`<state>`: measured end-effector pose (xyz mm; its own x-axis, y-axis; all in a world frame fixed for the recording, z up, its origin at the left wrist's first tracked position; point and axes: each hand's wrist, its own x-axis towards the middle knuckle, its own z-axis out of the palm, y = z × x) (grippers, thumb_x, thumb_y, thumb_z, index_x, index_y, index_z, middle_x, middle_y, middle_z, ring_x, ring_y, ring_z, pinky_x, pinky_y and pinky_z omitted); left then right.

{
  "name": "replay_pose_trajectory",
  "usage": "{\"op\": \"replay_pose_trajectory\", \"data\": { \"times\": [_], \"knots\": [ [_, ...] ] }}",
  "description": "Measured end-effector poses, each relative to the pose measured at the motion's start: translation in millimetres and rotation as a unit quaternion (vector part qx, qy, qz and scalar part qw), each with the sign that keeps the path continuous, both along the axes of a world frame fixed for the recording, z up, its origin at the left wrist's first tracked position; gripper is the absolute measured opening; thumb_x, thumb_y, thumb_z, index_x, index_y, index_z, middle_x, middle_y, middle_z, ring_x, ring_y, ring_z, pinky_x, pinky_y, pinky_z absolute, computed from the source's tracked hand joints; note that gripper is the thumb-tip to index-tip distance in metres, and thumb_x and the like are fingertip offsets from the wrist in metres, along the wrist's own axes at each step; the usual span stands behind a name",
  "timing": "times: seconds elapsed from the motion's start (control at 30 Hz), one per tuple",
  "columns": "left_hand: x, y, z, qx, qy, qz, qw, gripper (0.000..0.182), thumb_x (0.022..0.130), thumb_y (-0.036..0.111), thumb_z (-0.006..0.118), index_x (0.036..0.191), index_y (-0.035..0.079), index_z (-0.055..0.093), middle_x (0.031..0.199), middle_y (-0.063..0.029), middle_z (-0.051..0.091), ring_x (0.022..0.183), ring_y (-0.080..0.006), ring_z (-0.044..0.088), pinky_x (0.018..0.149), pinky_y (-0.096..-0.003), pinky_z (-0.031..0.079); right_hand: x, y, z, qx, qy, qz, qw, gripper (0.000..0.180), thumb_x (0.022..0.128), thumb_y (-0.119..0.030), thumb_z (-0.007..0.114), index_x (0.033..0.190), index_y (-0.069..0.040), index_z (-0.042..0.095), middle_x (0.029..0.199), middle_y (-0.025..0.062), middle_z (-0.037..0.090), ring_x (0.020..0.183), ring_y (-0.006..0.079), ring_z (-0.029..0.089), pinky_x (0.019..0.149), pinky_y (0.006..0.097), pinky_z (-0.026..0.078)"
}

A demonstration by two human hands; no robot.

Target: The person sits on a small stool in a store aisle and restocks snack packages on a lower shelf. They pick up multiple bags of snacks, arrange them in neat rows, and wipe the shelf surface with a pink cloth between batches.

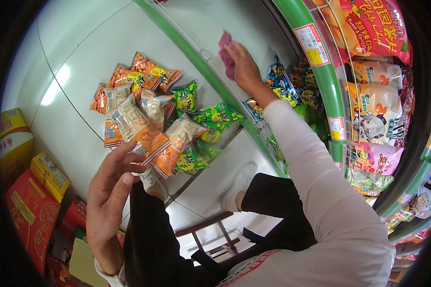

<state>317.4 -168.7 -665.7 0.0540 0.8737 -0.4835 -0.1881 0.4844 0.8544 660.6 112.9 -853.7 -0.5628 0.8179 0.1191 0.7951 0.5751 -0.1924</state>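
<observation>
My right hand (pixel 247 68) grips a crumpled purple cloth (pixel 225 53) against the white bottom panel (pixel 244 18) of a store shelf. The arm reaches over the shelf's green front rail (pixel 186 43) and its low wire guard. Close to that forearm, blue snack packets (pixel 283 84) lie on the same shelf. My left hand (pixel 109 193) is raised with fingers apart and nothing in it. Beyond its fingertips, orange snack packets (pixel 129 120) lie in a loose heap on the floor, several with their backs up. Green snack packets (pixel 188 158) lie beside and partly under them.
Yellow boxes (pixel 50 175) and a red gift box (pixel 32 219) stand at the left. Above the bottom shelf, a green-edged shelf (pixel 327 97) with price tags holds a red chip bag (pixel 377 28) and other snacks. A wooden stool (pixel 204 226) is beneath me. My shoes (pixel 237 183) are near the heap.
</observation>
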Motion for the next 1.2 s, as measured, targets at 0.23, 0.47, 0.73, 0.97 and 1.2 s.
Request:
{"op": "replay_pose_trajectory", "data": {
  "times": [0.23,0.47,0.73,0.97,1.2],
  "knots": [
    [-1.5,-1.4,0.4,0.004,0.007,0.003,1.000,0.049,0.102,0.025,0.058,0.144,0.002,0.048,0.122,-0.0124,0.062,0.108,-0.0194,0.060,0.093,-0.0336,0.048,24.7,58.2,-7.0,-0.001,-0.032,-0.254,0.967,0.053,0.089,-0.008,0.058,0.141,-0.008,0.050,0.139,0.0181,0.051,0.124,0.0378,0.052,0.109,0.0441,0.041],
    [-5.6,-3.5,0.8,0.004,0.014,-0.006,1.000,0.047,0.103,0.024,0.057,0.143,0.002,0.049,0.121,-0.0125,0.062,0.108,-0.0197,0.060,0.092,-0.0338,0.048,73.5,51.2,-1.9,-0.061,-0.174,-0.428,0.885,0.055,0.092,-0.028,0.064,0.142,-0.011,0.047,0.127,0.0157,0.060,0.118,0.0347,0.059,0.099,0.0433,0.049],
    [-6.0,-5.4,-2.5,0.024,0.023,-0.008,0.999,0.046,0.103,0.025,0.056,0.142,0.002,0.050,0.121,-0.0120,0.062,0.106,-0.0189,0.060,0.091,-0.0324,0.048,49.2,14.7,-0.7,-0.033,-0.117,-0.208,0.970,0.048,0.093,-0.009,0.054,0.141,-0.005,0.049,0.141,0.0189,0.051,0.130,0.0368,0.049,0.114,0.0418,0.037],
    [-5.0,-9.9,-12.8,0.027,0.070,-0.017,0.997,0.043,0.104,0.023,0.055,0.142,0.004,0.051,0.118,-0.0098,0.063,0.105,-0.0165,0.060,0.088,-0.0302,0.048,29.0,-53.3,25.3,-0.050,-0.040,-0.004,0.998,0.051,0.089,0.003,0.048,0.138,-0.011,0.054,0.141,0.0169,0.052,0.131,0.0348,0.049,0.109,0.0425,0.043],
    [-0.2,-23.9,-32.9,0.007,0.093,-0.019,0.995,0.043,0.104,0.026,0.055,0.141,0.005,0.052,0.116,-0.0092,0.063,0.101,-0.0154,0.060,0.086,-0.0294,0.048,31.5,-64.5,44.3,-0.068,-0.024,0.050,0.996,0.052,0.081,0.006,0.058,0.131,-0.011,0.059,0.129,0.0120,0.058,0.119,0.0336,0.057,0.099,0.0404,0.049]
  ]
}}
